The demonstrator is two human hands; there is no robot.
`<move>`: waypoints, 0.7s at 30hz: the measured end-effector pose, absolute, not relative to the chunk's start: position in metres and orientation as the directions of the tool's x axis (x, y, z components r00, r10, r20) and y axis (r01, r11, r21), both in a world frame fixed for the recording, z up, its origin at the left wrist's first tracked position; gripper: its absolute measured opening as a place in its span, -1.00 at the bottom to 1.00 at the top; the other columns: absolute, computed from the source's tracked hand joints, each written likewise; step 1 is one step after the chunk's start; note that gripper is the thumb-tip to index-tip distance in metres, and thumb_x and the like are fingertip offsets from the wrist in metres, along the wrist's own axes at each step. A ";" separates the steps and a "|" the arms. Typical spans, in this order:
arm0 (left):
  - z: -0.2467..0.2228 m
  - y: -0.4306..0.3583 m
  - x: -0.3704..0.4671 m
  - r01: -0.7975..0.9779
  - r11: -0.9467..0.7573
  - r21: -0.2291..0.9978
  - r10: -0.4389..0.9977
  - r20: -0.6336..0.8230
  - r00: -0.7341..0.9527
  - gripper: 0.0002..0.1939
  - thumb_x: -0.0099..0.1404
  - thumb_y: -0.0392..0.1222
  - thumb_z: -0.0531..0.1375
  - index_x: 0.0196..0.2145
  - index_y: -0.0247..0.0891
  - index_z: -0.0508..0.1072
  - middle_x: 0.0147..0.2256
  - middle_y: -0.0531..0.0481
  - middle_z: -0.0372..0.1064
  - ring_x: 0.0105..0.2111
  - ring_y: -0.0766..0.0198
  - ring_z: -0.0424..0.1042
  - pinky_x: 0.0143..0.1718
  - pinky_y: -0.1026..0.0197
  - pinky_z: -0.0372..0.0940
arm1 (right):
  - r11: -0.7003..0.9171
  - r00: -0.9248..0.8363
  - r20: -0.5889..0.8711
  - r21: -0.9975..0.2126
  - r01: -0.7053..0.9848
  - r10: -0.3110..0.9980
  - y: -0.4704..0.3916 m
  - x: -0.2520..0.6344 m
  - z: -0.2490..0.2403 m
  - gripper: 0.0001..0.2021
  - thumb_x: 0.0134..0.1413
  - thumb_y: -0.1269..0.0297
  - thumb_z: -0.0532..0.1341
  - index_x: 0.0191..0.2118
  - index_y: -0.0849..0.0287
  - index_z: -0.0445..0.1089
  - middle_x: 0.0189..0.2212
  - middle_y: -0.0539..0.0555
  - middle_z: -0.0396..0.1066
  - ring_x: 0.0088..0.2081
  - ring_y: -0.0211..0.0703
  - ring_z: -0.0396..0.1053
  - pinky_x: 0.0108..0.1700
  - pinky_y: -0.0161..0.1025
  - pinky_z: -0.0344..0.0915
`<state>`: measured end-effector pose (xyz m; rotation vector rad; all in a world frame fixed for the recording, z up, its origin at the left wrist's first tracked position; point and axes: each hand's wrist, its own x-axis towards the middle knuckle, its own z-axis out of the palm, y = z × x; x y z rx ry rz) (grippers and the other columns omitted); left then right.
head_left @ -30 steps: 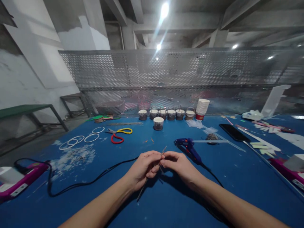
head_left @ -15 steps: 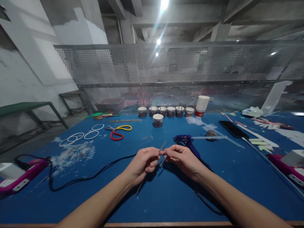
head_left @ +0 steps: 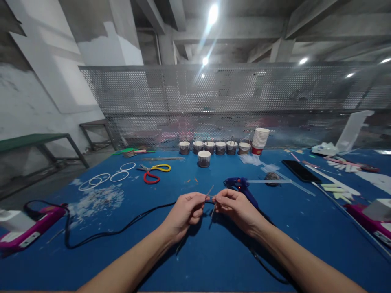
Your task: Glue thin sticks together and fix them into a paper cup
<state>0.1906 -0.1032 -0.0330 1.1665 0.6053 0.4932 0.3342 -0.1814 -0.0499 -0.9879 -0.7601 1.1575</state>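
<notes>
My left hand (head_left: 190,211) is closed in a pinch on a thin grey twisted strand (head_left: 210,190), whose tip sticks up past the fingers. A little to the right, my right hand (head_left: 233,206) pinches a thin strand too, with one end (head_left: 211,219) hanging below its fingertips. The fingertips of both hands are close together, with a small gap bridged by thin strand. Whether it is one piece or two cannot be made out. Just behind my right hand lies a blue glue gun (head_left: 241,186).
Red-and-yellow scissors (head_left: 152,173), white rings (head_left: 119,176) and scraps (head_left: 97,201) lie left. Small cups (head_left: 204,159) and a cup stack (head_left: 260,140) stand behind. A phone (head_left: 301,171) and power strip (head_left: 369,221) are right; a black cable (head_left: 128,226) crosses left.
My fingertips have moved slightly apart, showing strand between them. The hanging strand end at my right hand now points more steeply down. The camera view has tilted up a little.
</notes>
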 end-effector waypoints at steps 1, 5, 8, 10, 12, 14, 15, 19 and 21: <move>-0.033 -0.103 0.191 -0.042 0.311 0.950 0.648 -0.180 0.740 -0.76 0.03 -0.11 0.23 -0.43 -0.37 0.41 -0.68 0.25 -0.08 -0.73 0.56 -0.15 -0.72 0.40 -0.33 | 0.098 0.254 0.000 -0.924 -0.371 0.967 -0.182 0.334 -0.050 -0.80 -0.29 0.22 0.39 -0.54 0.23 0.43 -0.61 -0.02 0.36 -0.53 -0.31 0.25 -0.37 -0.29 0.21; -0.036 -0.105 0.191 -0.029 0.269 0.963 0.669 -0.165 0.725 -0.76 -0.01 -0.09 0.26 -0.49 -0.34 0.37 -0.72 0.27 -0.07 -0.74 0.56 -0.14 -0.72 0.41 -0.29 | 0.105 0.280 0.010 -0.940 -0.326 0.960 -0.182 0.336 -0.049 -0.81 -0.27 0.22 0.38 -0.54 0.23 0.43 -0.60 -0.02 0.35 -0.55 -0.33 0.20 -0.41 -0.31 0.15; -0.037 -0.106 0.191 -0.008 0.228 0.974 0.687 -0.155 0.710 -0.76 -0.01 -0.09 0.27 -0.52 -0.30 0.32 -0.75 0.25 0.03 -0.77 0.55 -0.07 -0.74 0.43 -0.22 | 0.108 0.298 0.014 -0.947 -0.301 0.955 -0.183 0.335 -0.048 -0.82 -0.28 0.23 0.37 -0.54 0.22 0.42 -0.63 -0.04 0.32 -0.55 -0.34 0.17 -0.45 -0.33 0.08; -0.037 -0.106 0.192 0.010 0.189 0.982 0.705 -0.143 0.695 -0.76 0.02 -0.09 0.25 -0.51 -0.28 0.30 -0.78 0.21 0.13 -0.80 0.53 -0.02 -0.76 0.43 -0.15 | 0.104 0.301 0.016 -0.954 -0.281 0.953 -0.184 0.335 -0.047 -0.82 -0.28 0.24 0.37 -0.55 0.22 0.42 -0.65 -0.06 0.29 -0.56 -0.34 0.16 -0.47 -0.34 0.05; -0.037 -0.107 0.192 0.021 0.156 0.988 0.720 -0.129 0.682 -0.76 0.03 -0.08 0.24 -0.51 -0.27 0.28 -0.77 0.14 0.24 -0.83 0.50 0.05 -0.77 0.42 -0.10 | 0.097 0.300 0.014 -0.960 -0.264 0.954 -0.184 0.334 -0.046 -0.82 -0.28 0.22 0.37 -0.55 0.21 0.42 -0.66 -0.07 0.28 -0.56 -0.33 0.15 -0.47 -0.34 0.04; -0.037 -0.108 0.192 0.020 0.140 0.990 0.722 -0.116 0.682 -0.75 0.01 -0.07 0.24 -0.50 -0.27 0.27 -0.76 0.09 0.30 -0.84 0.48 0.09 -0.78 0.42 -0.08 | 0.090 0.293 0.012 -0.963 -0.254 0.956 -0.184 0.333 -0.046 -0.81 -0.28 0.21 0.37 -0.55 0.20 0.41 -0.65 -0.07 0.28 -0.55 -0.33 0.15 -0.46 -0.33 0.05; -0.037 -0.109 0.192 0.018 0.140 0.990 0.718 -0.114 0.686 -0.74 0.00 -0.07 0.25 -0.49 -0.26 0.26 -0.76 0.09 0.30 -0.85 0.48 0.09 -0.78 0.42 -0.10 | 0.087 0.289 0.011 -0.964 -0.250 0.957 -0.184 0.333 -0.047 -0.80 -0.28 0.20 0.37 -0.55 0.20 0.41 -0.65 -0.07 0.28 -0.55 -0.32 0.15 -0.45 -0.32 0.05; -0.037 -0.110 0.192 -0.023 0.176 0.984 0.706 -0.110 0.700 -0.71 -0.02 -0.07 0.27 -0.50 -0.24 0.22 -0.83 0.23 0.12 -0.85 0.53 -0.05 -0.78 0.45 -0.19 | 0.085 0.286 0.020 -0.972 -0.219 0.958 -0.182 0.333 -0.050 -0.80 -0.29 0.21 0.38 -0.56 0.20 0.40 -0.63 -0.06 0.30 -0.55 -0.32 0.16 -0.44 -0.32 0.07; -0.037 -0.109 0.192 -0.060 0.209 0.976 0.706 -0.108 0.700 -0.72 -0.02 -0.10 0.28 -0.51 -0.24 0.22 -0.82 0.29 0.03 -0.82 0.55 -0.08 -0.76 0.46 -0.20 | 0.083 0.295 0.024 -0.978 -0.190 0.955 -0.182 0.334 -0.051 -0.80 -0.29 0.21 0.37 -0.56 0.20 0.40 -0.63 -0.06 0.30 -0.54 -0.32 0.17 -0.43 -0.31 0.08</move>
